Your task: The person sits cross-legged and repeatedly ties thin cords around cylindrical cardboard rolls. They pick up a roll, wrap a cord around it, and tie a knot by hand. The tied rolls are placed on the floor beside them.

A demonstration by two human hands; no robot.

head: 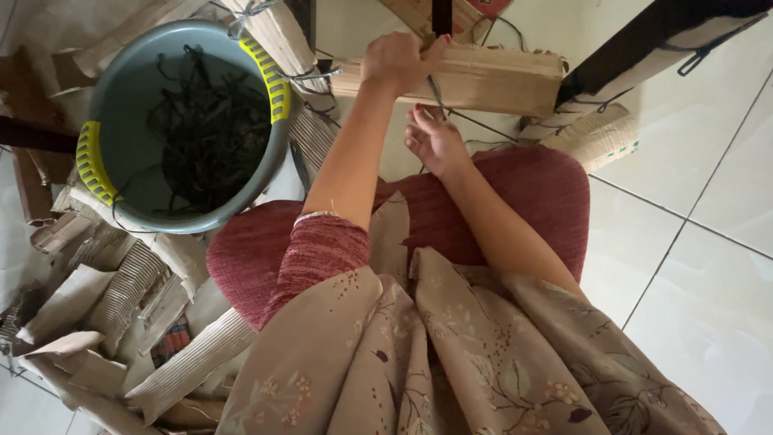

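Observation:
A flat bundle of stacked brown cardboard strips lies in front of my knees. My left hand is closed over its left top edge, pressing it down. Just below, my right hand is turned palm up, its fingertips pinching a thin dark string that runs up across the bundle. More string trails off to the right under the bundle. My lap is covered by red trousers and a beige flowered cloth.
A grey round basin with yellow handles holds a tangle of dark strings at the upper left. Corrugated cardboard scraps pile up at the left. A corrugated roll and a dark bar lie at the upper right, on white floor tiles.

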